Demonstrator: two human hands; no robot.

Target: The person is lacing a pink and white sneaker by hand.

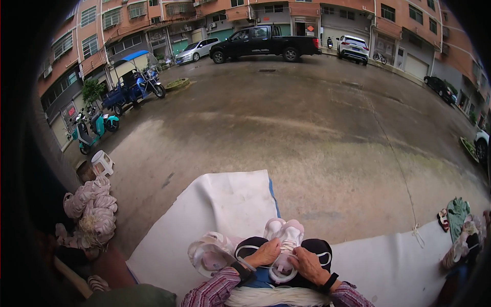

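Note:
A white and pink sneaker [292,233] lies in front of me, its toe pointing away, with white shoelace threaded across it. From the left, my left hand [268,253] pinches at the shoelace by the sneaker's edge. My right hand [310,267] is closed at the sneaker's other side, fingertips on the lacing. Loose white lace curves out beside both hands. Another pale sneaker [273,226] sits against the first on its left. More white and pink sneakers [212,256] rest by my left forearm. A bundle of white laces [276,298] lies across my lap.
A white sheet [220,192] spreads under the work. Bundled pale shoes [97,212] are piled at left near a white stool [103,162]. At right are sandals [443,220] and a green cloth [458,211]. Scooters, a blue three-wheeler [134,87] and a black pickup [266,43] stand farther off.

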